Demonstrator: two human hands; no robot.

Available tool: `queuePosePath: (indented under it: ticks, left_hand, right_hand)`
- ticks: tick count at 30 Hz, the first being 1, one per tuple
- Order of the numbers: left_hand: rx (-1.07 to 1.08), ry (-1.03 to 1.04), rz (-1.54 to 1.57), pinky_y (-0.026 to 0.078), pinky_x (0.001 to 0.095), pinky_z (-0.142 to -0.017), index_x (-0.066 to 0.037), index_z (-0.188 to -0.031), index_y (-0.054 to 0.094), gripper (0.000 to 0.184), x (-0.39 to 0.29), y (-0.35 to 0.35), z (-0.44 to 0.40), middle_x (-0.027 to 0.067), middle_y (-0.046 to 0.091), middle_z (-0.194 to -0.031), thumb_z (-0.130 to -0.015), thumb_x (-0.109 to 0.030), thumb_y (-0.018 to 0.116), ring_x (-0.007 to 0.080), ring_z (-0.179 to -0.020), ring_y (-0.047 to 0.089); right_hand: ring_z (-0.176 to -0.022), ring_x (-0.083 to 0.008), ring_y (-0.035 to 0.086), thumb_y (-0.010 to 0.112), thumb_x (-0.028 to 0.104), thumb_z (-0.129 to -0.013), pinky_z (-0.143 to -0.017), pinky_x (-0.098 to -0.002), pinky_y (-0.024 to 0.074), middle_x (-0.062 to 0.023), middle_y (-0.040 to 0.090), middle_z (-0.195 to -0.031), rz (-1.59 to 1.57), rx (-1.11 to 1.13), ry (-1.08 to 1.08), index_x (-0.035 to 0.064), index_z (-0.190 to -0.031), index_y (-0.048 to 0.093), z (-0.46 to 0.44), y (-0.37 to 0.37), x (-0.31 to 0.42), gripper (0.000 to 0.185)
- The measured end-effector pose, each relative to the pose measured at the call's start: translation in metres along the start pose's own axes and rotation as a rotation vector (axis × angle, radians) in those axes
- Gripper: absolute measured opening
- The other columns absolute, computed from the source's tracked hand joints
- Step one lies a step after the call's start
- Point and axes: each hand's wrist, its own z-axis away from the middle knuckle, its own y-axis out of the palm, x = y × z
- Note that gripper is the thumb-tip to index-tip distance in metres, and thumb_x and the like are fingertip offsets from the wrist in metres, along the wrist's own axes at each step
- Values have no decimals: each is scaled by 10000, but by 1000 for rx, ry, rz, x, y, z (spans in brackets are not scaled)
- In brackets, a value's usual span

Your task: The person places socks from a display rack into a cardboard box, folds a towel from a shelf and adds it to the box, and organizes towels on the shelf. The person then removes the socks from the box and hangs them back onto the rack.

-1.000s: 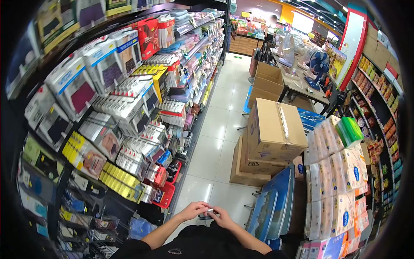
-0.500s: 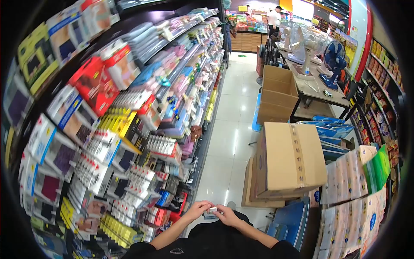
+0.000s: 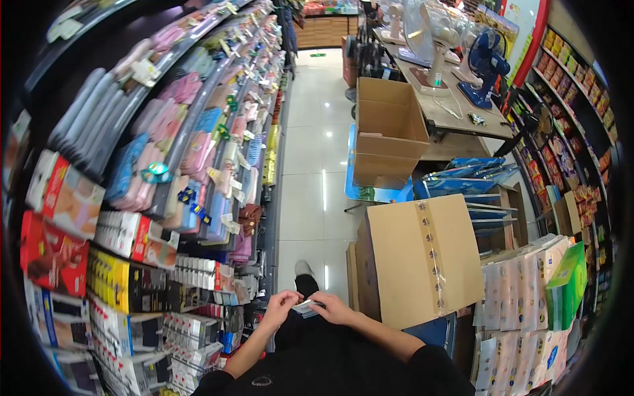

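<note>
A small pale item (image 3: 304, 307) is held low in front of the person's black clothing (image 3: 330, 353), above the aisle floor (image 3: 300, 218). Its right end is pinched by the nearly closed thumb and fingers of the right hand (image 3: 332, 308). The fingers of the left hand (image 3: 282, 306) are curled, their tips brought close together beside its left end; whether it is gripped by them cannot be told. The hands are flanked by boxed garments (image 3: 135, 330) at left and a taped carton (image 3: 396, 257) at right.
</note>
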Motion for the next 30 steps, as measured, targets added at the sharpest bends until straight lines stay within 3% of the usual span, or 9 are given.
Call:
queuePosePath:
  ticks: [5,6,10,13,15,17,24,30]
  left_hand:
    - [98,46,-90,477,266,-842,33,-989,684,204,-33,-4,-97,66,678,-993,-984,-146,587,112,-907,609]
    - [128,77,-55,475,259,-839,28,-976,678,196,-36,-6,-119,60,678,-995,-985,-145,588,109,-915,608]
    - [282,110,-141,475,262,-849,23,-967,662,176,-70,-25,-216,64,674,-1015,-983,-136,589,118,-930,609]
    - [328,84,-81,479,277,-850,10,-1060,613,160,-116,-28,-286,80,667,-1058,-985,-126,575,127,-942,617]
    - [248,195,24,481,295,-845,-18,-1161,548,212,-144,-35,-324,94,659,-1103,-987,-138,555,147,-947,631]
    - [244,138,23,480,297,-841,-29,-1182,528,229,-159,-50,-364,99,657,-1113,-986,-146,547,153,-947,636]
    - [225,63,-130,479,287,-828,-55,-1166,530,198,-165,-84,-446,88,658,-1102,-1000,-161,506,158,-931,642]
    - [143,41,-184,491,281,-813,-36,-1104,574,168,-168,-93,-487,70,663,-1040,-998,-159,532,148,-907,638]
  right_hand:
    - [-826,-283,629,654,163,-919,-732,-369,502,-144,621,-918,-70,-105,247,22,-1041,619,-58,-38,-24,190]
    - [-793,-244,623,673,160,-905,-704,-348,501,-127,621,-900,-95,-173,180,24,-1034,630,-74,-48,-26,193]
    - [-824,-236,636,693,134,-890,-715,-334,500,-122,663,-939,-15,-197,260,31,-1065,653,-144,-88,-55,206]
    - [-778,-256,634,703,114,-875,-691,-336,497,-122,651,-871,70,-353,273,35,-1030,661,-199,-125,-52,180]
    - [-762,-265,628,710,95,-865,-690,-339,496,-124,639,-843,146,-456,214,24,-1001,657,-228,-157,-51,162]
    - [-753,-280,641,721,109,-855,-673,-358,502,-139,642,-843,171,-586,223,21,-976,661,-253,-198,-32,161]
    - [-721,-187,562,676,64,-847,-676,-297,452,-80,588,-791,502,-1182,243,-13,-839,620,-288,-346,16,96]
    - [-694,-31,459,671,103,-922,-615,-198,374,34,560,-802,548,-1267,339,-6,-1001,620,-311,-458,-40,144]
